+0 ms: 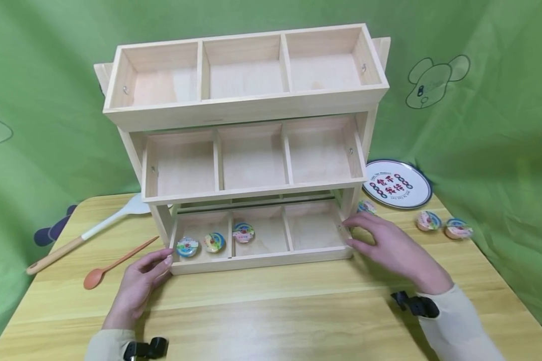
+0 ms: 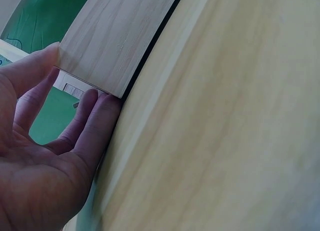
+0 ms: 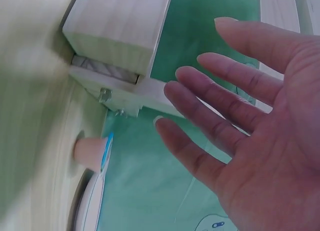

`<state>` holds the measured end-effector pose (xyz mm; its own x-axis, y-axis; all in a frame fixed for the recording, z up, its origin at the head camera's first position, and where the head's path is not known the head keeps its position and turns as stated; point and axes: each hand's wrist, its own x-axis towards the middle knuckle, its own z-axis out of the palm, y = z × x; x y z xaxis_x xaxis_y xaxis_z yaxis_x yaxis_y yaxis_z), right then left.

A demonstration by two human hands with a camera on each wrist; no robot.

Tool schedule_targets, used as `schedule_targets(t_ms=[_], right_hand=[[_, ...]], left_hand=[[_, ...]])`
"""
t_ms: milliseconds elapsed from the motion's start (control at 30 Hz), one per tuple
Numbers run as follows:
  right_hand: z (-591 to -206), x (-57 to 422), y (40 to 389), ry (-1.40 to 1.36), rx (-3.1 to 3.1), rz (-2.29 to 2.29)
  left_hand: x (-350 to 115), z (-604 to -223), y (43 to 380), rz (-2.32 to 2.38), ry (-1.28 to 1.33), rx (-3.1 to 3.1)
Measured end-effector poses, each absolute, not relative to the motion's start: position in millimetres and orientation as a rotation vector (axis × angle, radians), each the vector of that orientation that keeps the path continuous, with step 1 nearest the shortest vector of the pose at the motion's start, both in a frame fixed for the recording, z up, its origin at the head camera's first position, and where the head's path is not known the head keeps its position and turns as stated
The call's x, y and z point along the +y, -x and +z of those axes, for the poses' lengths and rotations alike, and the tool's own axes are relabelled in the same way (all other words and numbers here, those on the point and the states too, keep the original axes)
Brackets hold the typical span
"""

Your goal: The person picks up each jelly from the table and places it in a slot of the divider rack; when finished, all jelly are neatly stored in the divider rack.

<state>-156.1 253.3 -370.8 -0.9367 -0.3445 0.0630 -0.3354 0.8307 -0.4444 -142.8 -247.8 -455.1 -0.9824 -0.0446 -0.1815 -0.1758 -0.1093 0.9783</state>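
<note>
A three-tier wooden rack (image 1: 246, 113) stands on the table, each tier split into three compartments. Two small lidded cups (image 1: 187, 246) sit in the bottom tier's left compartment, and another cup (image 1: 243, 232) in its middle one. My left hand (image 1: 137, 286) holds the bottom tier's left front corner; in the left wrist view its thumb is at the upper corner and its fingertips at the lower one. Beside the bottom tier's right end is my right hand (image 1: 384, 245). The right wrist view shows that hand's fingers (image 3: 220, 98) spread and relaxed, holding nothing.
Right of the rack lie a printed plate (image 1: 399, 184) and a cup (image 1: 367, 206) partly behind my right hand. Two more cups (image 1: 429, 220) stand farther right. A white spatula (image 1: 104, 225) and an orange spoon (image 1: 117, 263) lie left. Green curtain (image 1: 479, 125) surrounds the table.
</note>
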Motion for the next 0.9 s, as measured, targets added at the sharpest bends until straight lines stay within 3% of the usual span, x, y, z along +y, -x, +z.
schedule_targets(t_ms=[900], right_hand=[[-387.7,287.4,162.4,0.409,3.004,-0.802]], left_hand=[[-248.2,-457.9,143.1,2.266,0.220,2.053]])
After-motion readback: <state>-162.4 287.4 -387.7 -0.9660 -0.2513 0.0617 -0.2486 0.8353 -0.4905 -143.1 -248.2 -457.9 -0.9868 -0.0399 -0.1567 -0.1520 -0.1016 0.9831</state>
